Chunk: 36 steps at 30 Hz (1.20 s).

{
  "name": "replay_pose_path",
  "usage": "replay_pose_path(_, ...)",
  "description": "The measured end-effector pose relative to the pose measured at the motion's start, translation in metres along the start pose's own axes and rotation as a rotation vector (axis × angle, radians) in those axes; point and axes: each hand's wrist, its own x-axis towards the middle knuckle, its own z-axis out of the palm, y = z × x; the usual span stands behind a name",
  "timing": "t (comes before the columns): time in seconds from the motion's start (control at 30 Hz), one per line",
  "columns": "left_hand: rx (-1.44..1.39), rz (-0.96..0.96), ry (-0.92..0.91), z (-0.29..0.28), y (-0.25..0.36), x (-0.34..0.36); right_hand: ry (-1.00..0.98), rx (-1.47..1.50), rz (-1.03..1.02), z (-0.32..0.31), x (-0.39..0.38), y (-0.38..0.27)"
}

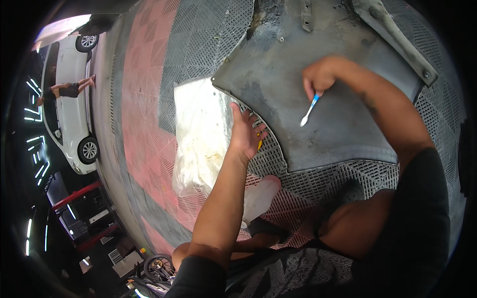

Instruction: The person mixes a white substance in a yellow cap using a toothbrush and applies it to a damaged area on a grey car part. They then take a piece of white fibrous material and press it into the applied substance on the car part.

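My right hand (321, 77) is closed around a blue-and-white toothbrush (309, 110). Its white head points down and toward me, over the bare middle of a large dark grey panel (338, 134); whether the head touches the surface I cannot tell. My left hand (245, 131) is held out with fingers spread, beside the panel's curved left edge, and holds nothing. A crumpled clear plastic sheet or bag (196, 129) lies to its left. Something yellow (260, 142) shows partly behind the left fingers.
A translucent white bottle (262, 196) is near my legs. Metal brackets (392, 37) run along the panel's far right. Red and grey grid tiles (144, 99) cover the floor. Far left are a white car (69, 99), a person (67, 91) and a bicycle wheel (159, 267).
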Motion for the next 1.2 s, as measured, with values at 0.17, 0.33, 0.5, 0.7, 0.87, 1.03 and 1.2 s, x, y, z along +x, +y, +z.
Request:
replay_pose_path(0.17, 0.028, 0.01, 0.048, 0.012, -0.002, -0.003, 0.65, 0.071, -0.297, -0.009, 0.003, 0.02)
replay_pose_path(0.33, -0.026, -0.017, 0.019, 0.022, -0.001, 0.004, 0.838, 0.151, -0.146, 0.043, 0.069, -0.002)
replay_pose_path(0.5, -0.008, 0.001, -0.02, 0.011, -0.001, -0.003, 0.026, 0.073, -0.12, 0.021, 0.016, 0.021)
replay_pose_path(0.7, 0.019, 0.011, 0.06, 0.015, -0.004, -0.006, 0.747, 0.224, -0.224, 0.014, 0.026, 0.012)
replay_pose_path(0.87, -0.025, -0.03, -0.029, 0.021, -0.002, 0.008, 0.71, 0.018, -0.403, 0.04, 0.059, 0.041)
replay_pose_path(1.03, 0.003, 0.005, 0.042, 0.002, 0.005, -0.007, 0.056, 0.127, -0.02, -0.006, -0.016, 0.022)
replay_pose_path(1.2, -0.009, -0.005, 0.023, 0.016, 0.0, 0.001, 0.872, 0.015, -0.309, 0.012, 0.043, 0.019)
